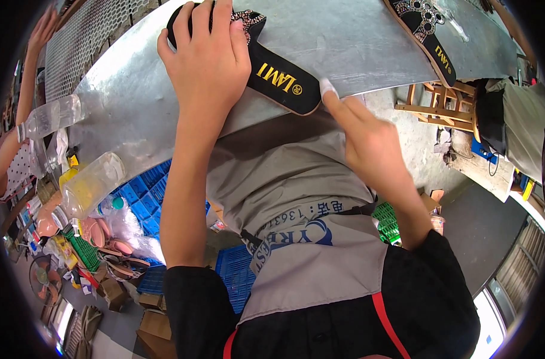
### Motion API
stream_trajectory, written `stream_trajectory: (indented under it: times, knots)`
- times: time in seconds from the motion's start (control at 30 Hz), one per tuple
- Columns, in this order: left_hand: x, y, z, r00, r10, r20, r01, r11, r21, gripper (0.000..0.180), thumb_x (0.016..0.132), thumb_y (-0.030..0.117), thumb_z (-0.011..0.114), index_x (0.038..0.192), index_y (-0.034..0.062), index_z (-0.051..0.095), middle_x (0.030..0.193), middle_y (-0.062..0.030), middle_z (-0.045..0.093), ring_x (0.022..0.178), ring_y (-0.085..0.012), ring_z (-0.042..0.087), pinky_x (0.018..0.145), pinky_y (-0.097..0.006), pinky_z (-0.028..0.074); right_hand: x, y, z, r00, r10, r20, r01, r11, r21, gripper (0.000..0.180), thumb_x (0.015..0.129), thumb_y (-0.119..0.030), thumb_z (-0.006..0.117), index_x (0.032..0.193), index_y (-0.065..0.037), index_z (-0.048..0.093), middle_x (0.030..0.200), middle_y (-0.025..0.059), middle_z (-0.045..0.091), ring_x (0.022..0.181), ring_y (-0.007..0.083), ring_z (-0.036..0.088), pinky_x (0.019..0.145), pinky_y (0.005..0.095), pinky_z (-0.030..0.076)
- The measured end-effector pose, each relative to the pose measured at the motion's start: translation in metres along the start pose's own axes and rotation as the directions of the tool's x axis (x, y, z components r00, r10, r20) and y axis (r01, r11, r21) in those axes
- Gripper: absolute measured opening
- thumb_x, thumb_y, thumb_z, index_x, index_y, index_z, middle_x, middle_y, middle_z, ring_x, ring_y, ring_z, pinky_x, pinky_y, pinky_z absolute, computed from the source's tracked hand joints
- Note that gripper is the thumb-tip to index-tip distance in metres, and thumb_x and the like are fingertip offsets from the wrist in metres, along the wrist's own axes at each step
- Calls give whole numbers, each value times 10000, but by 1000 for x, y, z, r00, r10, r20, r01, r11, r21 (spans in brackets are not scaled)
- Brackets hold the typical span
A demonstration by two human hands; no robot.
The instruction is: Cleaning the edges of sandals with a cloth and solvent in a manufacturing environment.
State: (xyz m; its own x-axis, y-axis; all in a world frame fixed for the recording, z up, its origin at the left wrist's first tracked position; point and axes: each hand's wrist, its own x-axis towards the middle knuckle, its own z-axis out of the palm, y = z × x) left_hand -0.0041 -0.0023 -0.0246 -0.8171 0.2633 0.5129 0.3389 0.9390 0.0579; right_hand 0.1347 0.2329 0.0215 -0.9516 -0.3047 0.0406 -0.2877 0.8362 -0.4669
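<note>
A black flat sandal (284,78) with rhinestone straps and yellow lettering on its insole lies at the near edge of the metal table, heel toward me. My left hand (209,66) grips its front part, fingers over the strap and toe, which are partly hidden. At the heel's rim is my right hand (368,134), its fingers curled and the index stretched forward. A white piece that looks like cloth (328,88) covers that index fingertip and touches or nearly touches the heel edge. A matching sandal (428,39) lies to the far right, at the table edge.
The metal table (135,113) has a curved look at its near edge. Clear plastic bottles (93,182) stand at the left, near another person's arm (30,90). Blue crates (144,197) and cardboard boxes (156,332) are below. A wooden stool (440,107) stands to the right.
</note>
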Motion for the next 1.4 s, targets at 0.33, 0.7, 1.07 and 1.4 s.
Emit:
stream_trajectory:
  times: [0.33, 0.7, 1.07, 1.4]
  knots:
    - [1, 4, -5, 1000, 9, 12, -9, 1000, 21, 382, 1045, 284, 522, 1388, 138, 608, 1406, -40, 620, 1372, -275, 518, 1136, -528, 334, -2, -28, 3, 990, 142, -20, -143, 988, -54, 690, 772, 57, 609, 1447, -81, 578, 946, 78, 589, 705, 314, 654, 568, 422, 532]
    - [5, 4, -4, 999, 34, 41, -34, 999, -10, 383, 1060, 288, 516, 1401, 138, 604, 1387, -57, 622, 1362, -285, 532, 1135, -498, 359, 15, -36, -2, 975, 223, -4, -223, 974, -36, 745, 756, 115, 575, 1477, -68, 554, 961, 109, 572, 667, 346, 625, 570, 424, 533]
    - [12, 22, -21, 989, -12, 147, 24, 997, -79, 399, 1008, 221, 581, 1352, 18, 588, 1344, -197, 592, 1362, -361, 501, 1135, -497, 365, 0, -39, 8, 968, 252, -20, -252, 967, -38, 754, 788, 130, 544, 1506, -102, 542, 992, 116, 603, 766, 378, 645, 635, 441, 548]
    - [2, 2, 3, 998, 54, -17, -53, 998, 39, 389, 1056, 308, 523, 1407, 154, 590, 1386, -38, 623, 1367, -271, 530, 1139, -534, 355, 2, -37, 12, 973, 229, -25, -227, 972, 57, 749, 846, 130, 520, 1548, -132, 511, 998, 117, 601, 828, 388, 637, 682, 457, 539]
